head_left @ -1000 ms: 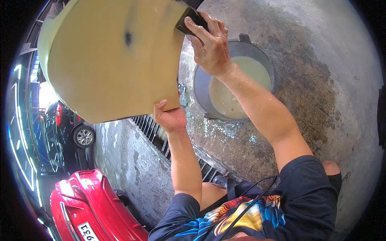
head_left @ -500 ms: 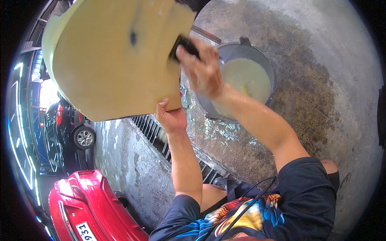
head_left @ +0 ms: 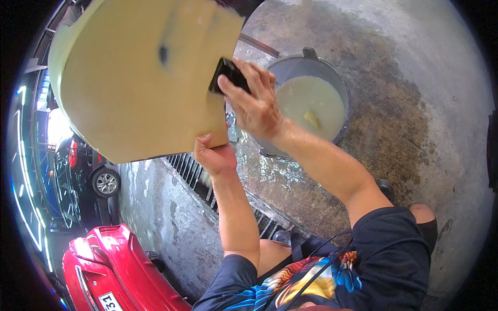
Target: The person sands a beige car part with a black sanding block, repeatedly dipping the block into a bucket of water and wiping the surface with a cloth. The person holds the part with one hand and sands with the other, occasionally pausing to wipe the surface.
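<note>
A large beige curved panel (head_left: 124,83), with a dark smudge near its upper middle, fills the upper left of the view. My left hand (head_left: 215,155) grips its lower right corner, thumb over the face. My right hand (head_left: 254,98) holds a black block (head_left: 224,72) on the panel's right edge, its fingers wrapped round the block. Behind my right hand stands a grey tub (head_left: 337,90) of cloudy water, with a yellow sponge-like piece (head_left: 311,118) in it. Both forearms look wet.
A metal drain grate (head_left: 184,171) crosses the wet concrete floor (head_left: 389,145). A red car (head_left: 119,259) is at lower left, a dark car (head_left: 75,181) behind it. A reddish-brown bar (head_left: 259,45) lies behind the panel. My knee and foot show lower right.
My right hand and the black block have moved down along the panel's right edge. My left hand keeps its grip, shifted slightly. The yellow piece in the tub now shows more.
</note>
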`<state>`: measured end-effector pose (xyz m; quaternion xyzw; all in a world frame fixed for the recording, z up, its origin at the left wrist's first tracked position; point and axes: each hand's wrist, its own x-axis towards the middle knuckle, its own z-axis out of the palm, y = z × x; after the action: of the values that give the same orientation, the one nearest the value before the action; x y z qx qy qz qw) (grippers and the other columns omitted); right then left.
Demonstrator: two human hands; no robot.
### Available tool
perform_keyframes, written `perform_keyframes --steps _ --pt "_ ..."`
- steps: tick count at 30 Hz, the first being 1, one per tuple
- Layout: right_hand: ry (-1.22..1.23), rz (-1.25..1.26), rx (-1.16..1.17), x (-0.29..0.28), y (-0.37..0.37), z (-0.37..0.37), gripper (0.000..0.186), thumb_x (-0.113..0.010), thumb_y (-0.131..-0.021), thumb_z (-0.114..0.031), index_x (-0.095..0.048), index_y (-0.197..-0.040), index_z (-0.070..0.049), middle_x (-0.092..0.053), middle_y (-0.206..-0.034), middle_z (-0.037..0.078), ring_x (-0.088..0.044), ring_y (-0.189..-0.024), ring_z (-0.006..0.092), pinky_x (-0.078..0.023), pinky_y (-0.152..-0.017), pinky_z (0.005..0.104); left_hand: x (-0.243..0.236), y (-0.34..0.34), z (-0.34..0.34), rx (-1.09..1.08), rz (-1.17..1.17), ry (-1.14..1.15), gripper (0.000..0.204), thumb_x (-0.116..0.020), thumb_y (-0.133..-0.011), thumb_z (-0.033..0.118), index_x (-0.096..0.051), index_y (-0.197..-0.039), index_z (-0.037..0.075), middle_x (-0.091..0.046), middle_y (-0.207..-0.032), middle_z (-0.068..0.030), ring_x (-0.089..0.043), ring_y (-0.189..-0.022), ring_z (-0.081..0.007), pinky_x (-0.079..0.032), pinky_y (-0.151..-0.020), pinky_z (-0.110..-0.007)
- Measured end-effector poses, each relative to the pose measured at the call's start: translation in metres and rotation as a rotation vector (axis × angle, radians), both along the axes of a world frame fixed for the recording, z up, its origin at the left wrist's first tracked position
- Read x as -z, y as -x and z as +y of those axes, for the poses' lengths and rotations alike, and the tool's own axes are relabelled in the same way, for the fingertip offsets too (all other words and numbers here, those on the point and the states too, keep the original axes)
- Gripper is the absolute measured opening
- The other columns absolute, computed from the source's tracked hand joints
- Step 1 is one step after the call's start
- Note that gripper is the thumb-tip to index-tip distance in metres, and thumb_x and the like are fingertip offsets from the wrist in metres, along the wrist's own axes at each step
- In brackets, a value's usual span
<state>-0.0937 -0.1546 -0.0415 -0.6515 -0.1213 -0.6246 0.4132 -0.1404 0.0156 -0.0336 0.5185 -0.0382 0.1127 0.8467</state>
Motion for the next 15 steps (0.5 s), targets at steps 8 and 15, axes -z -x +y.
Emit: perform_keyframes --steps 8,15 --pt "-0.15 0.08 0.052 0.008 -0.038 -0.013 0.048 -0.077 -0.092 -0.01 -0.073 -0.139 -0.017 -0.058 -0.15 0.027 -0.056 -0.129 0.0443 -0.041 -0.106 0.0546 -0.002 0.002 -0.002 -0.026 0.026 0.06 0.05 -0.063 -0.077 0.015 -0.067 -0.128 0.01 -0.072 -0.12 -0.0087 -0.073 -0.107 -0.0293 -0.061 -0.093 -0.052" --pt "-0.22 0.183 0.043 0.005 -0.033 -0.017 0.048 -0.075 -0.092 -0.01 -0.072 -0.14 -0.014 -0.06 -0.145 0.027 -0.057 -0.123 0.0445 -0.041 -0.103 0.0562 -0.002 0.003 -0.003 -0.041 0.054 0.059 0.052 -0.064 -0.076 0.016 -0.068 -0.127 0.011 -0.072 -0.12 -0.0082 -0.073 -0.104 -0.0293 -0.061 -0.09 -0.051"
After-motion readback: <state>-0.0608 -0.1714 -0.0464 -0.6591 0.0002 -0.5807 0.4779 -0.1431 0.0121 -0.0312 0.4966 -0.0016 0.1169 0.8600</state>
